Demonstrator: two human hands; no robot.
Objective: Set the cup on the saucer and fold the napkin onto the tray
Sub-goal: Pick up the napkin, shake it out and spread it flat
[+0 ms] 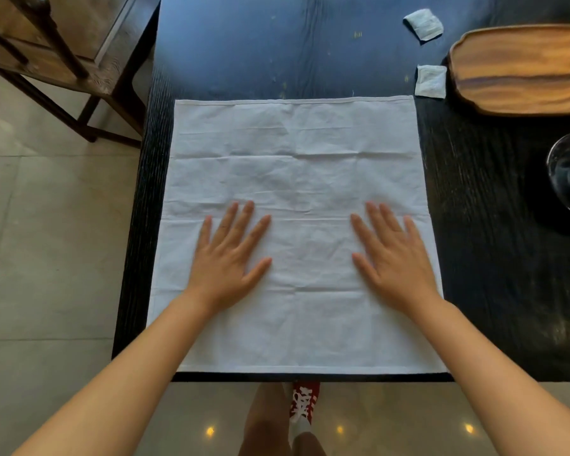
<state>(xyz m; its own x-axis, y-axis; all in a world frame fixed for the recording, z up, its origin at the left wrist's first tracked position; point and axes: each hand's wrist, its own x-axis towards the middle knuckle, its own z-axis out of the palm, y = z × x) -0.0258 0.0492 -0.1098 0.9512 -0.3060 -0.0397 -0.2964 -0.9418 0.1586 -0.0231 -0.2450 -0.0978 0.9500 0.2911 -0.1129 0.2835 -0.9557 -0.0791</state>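
Both hands (pixel 305 258) flat on napkin (pixel 297 166)

A dark wood-grained worktop (pixel 474 199) carries a white napkin (pixel 297 179) spread flat and unfolded, its near edge along the worktop's front edge. At the far right lies a wooden tray (pixel 520 70), with two small folded white cloths beside it, one (pixel 423 24) beyond its left end and one (pixel 430 81) touching that end. A glass saucer (pixel 565 172) sits at the right edge, partly cut off.

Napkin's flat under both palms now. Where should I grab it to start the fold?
Probably the two near corners of the napkin, pinched from the near table edge by left hand and right hand: that hem lies at the edge, easiest to lift.
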